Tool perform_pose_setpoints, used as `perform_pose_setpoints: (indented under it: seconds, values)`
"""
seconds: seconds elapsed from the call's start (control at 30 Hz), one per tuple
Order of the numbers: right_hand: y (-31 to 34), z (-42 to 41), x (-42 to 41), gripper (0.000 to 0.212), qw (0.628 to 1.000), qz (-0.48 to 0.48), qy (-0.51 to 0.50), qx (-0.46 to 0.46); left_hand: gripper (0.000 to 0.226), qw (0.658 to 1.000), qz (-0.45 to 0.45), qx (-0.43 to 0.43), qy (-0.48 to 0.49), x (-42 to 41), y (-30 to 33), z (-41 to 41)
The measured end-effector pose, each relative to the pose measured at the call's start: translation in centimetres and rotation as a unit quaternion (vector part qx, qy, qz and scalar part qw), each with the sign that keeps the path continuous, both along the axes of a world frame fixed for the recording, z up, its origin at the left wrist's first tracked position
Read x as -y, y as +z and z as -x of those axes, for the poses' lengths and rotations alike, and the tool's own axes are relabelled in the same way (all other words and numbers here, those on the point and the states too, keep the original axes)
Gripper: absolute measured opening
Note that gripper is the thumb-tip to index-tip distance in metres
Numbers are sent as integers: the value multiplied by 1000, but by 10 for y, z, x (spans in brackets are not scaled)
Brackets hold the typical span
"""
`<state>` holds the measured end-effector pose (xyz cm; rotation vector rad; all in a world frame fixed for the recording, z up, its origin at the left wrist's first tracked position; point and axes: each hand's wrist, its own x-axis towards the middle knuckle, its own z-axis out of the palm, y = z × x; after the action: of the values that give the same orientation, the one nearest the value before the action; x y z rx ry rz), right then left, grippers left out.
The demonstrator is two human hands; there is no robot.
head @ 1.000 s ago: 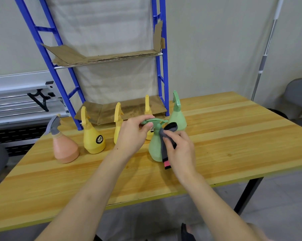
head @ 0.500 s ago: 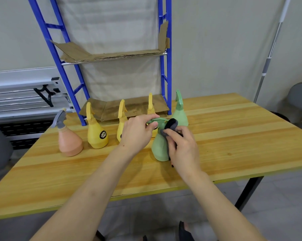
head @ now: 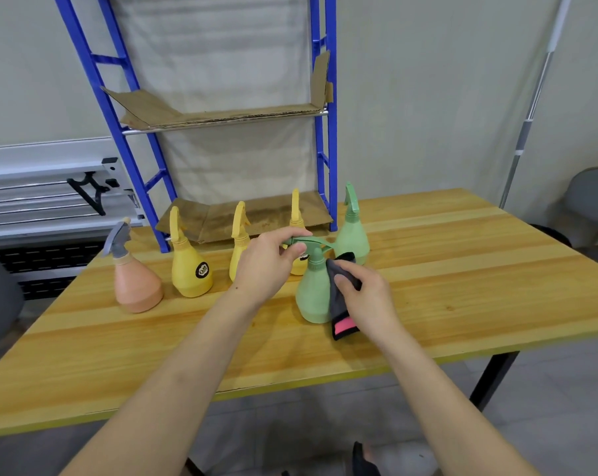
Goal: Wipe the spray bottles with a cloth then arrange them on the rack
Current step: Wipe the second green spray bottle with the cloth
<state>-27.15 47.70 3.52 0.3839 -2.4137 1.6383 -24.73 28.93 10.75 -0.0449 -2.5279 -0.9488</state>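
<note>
Six spray bottles: three yellow (head: 190, 273), two green (head: 313, 293), one orange (head: 136, 286); one cloth (head: 339, 300).

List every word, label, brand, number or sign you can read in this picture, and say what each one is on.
None can be read.
Dark round label on the front yellow spray bottle: pale marks inside, too blurred to read.
Dark label on the yellow bottle behind the left hand: mostly hidden, unreadable.
Other bottles, cloth, rack: no text visible.
</note>
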Motion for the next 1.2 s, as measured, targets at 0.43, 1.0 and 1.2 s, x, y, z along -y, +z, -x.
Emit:
perform_pose_setpoints:
  seconds: [0.43, 1.0, 1.2]
  values:
    - [1, -6, -17, 14, 982, 182, -30, 29, 5, 966, -221, -91, 96, -20, -77, -44]
    - [-12, 6, -8, 27, 997, -15, -6, -71, 43, 983, -170, -35, 63, -40, -81, -12]
    - [-17, 14, -7, 17, 997, -5, -11, -76, 45, 986, -154, -16, 57, -35, -76, -10]
